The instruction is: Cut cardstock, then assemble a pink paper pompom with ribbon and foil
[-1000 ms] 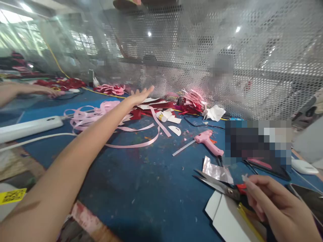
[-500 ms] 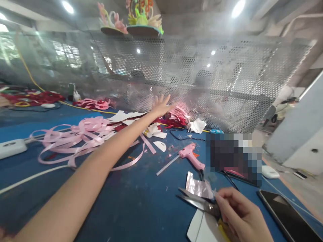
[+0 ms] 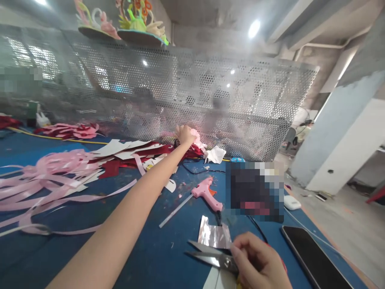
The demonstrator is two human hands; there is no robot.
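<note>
My left hand (image 3: 184, 135) reaches far across the table to a pile at the mesh panel. Its fingers are curled down and closed against a pink fabric petal (image 3: 197, 138); the fingertips are partly hidden. Dark red fabric pieces (image 3: 192, 151) lie below it. Near the front edge, my right hand (image 3: 260, 261) is closed around the scissors (image 3: 215, 257), whose blades are slightly apart and point left. The handles are mostly covered, with a bit of yellow showing. A shiny foil piece (image 3: 215, 237) lies just beyond the blades, and white card (image 3: 219, 279) is underneath.
A pink glue gun (image 3: 207, 194) with a clear stick lies mid-table. Pink ribbon (image 3: 60, 172) is heaped left, beside white paper strips (image 3: 120, 148). A phone (image 3: 313, 257) rests at the right edge. The perforated metal panel (image 3: 195, 92) bounds the far side. Crumpled white tissue (image 3: 215, 154) sits near it.
My left hand has gone from spread fingers above the pile to curled fingers down at the pink petal. The view has turned right. My right hand stays at the scissors.
</note>
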